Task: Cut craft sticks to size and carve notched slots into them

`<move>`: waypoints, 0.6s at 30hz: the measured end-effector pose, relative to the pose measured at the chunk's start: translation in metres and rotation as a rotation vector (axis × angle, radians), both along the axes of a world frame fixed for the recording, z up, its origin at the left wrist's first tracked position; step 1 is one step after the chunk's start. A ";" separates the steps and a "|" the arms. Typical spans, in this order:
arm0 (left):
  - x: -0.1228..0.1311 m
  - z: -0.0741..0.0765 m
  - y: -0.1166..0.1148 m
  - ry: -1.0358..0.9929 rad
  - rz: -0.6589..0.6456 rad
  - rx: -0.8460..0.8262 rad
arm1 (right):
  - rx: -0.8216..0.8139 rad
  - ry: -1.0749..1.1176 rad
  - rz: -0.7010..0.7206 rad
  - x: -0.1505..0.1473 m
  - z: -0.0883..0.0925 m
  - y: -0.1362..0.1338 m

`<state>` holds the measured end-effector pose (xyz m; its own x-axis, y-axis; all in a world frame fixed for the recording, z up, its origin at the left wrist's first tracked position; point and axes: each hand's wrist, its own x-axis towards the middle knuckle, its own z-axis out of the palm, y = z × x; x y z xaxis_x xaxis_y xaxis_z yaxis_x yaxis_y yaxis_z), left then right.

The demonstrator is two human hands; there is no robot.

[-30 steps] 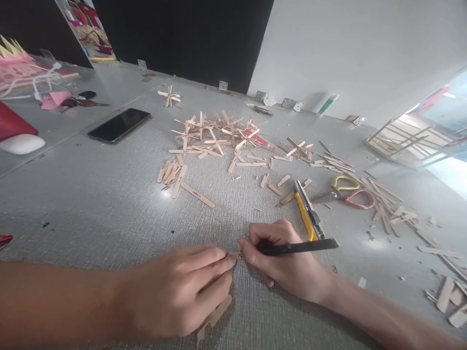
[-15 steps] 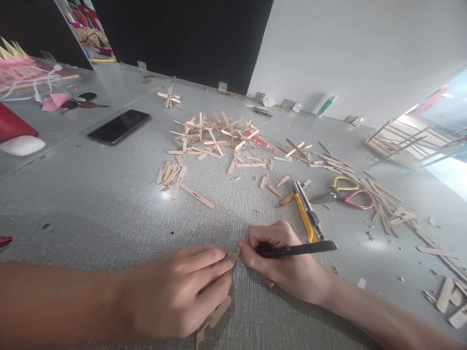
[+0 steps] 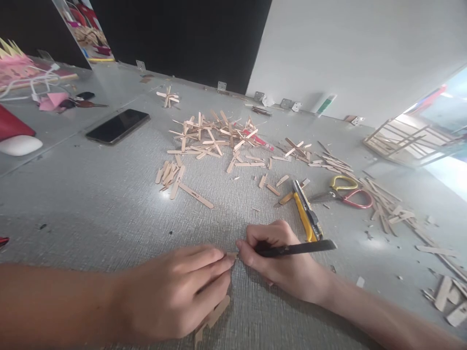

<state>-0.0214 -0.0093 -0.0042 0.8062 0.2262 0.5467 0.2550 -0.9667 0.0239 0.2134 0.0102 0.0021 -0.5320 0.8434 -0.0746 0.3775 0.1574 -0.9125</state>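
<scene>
I see a flat, pale wooden stick (image 3: 213, 316) lying on the grey table (image 3: 91, 209) at 6 o'clock, mostly hidden. My left hand (image 3: 175, 291) presses it down, fingers together. My right hand (image 3: 280, 262) is clamped on a black cutter (image 3: 295, 249), its tip meeting my left fingertips (image 3: 228, 260).

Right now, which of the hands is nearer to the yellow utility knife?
Right. The right hand is just below the yellow utility knife; the left hand lies further away, toward the lower left.

Left hand (image 3: 178, 291) lies flat, right hand (image 3: 280, 260) curled, fingertips meeting.
</scene>
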 end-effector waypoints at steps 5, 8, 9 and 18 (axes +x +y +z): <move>0.000 -0.001 0.000 0.003 0.001 0.000 | 0.092 -0.036 0.038 0.002 -0.002 0.001; 0.000 -0.002 0.000 0.011 0.010 0.004 | 0.123 -0.037 0.056 0.002 -0.002 0.000; 0.000 -0.003 0.000 0.011 0.011 0.001 | 0.121 -0.032 0.049 0.002 -0.001 0.000; -0.004 -0.004 0.000 0.061 -0.033 0.026 | 0.772 -0.709 0.043 0.043 0.043 0.029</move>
<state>-0.0257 -0.0092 -0.0079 0.8450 0.1854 0.5016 0.2236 -0.9745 -0.0165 0.2560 0.0391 0.0454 -0.6076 0.7759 0.1698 0.7666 0.6288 -0.1303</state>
